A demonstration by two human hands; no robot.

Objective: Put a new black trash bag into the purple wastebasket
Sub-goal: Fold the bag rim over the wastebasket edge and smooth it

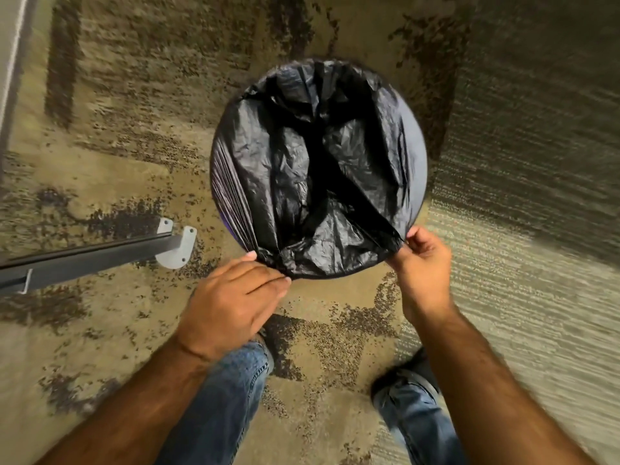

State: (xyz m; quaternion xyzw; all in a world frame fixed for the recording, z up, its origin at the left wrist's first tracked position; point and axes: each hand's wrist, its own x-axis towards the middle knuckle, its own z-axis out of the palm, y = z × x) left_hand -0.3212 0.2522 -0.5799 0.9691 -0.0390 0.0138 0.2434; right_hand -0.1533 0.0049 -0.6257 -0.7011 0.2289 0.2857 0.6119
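Observation:
Seen from above, the round purple wastebasket [415,152] stands on the carpet, its mouth filled by a crumpled black trash bag [302,169]. The bag's edge is folded over most of the rim; a strip of purple wall shows on the right side. My left hand [235,303] grips the bag's edge at the near rim, fingers curled over it. My right hand [424,260] pinches a gathered fold of the bag at the near right rim.
A dark metal furniture leg with a grey floor bracket [176,245] lies to the left of the basket. My jeans and dark shoes [402,377] are just below the hands. Patterned carpet [520,196] surrounds everything.

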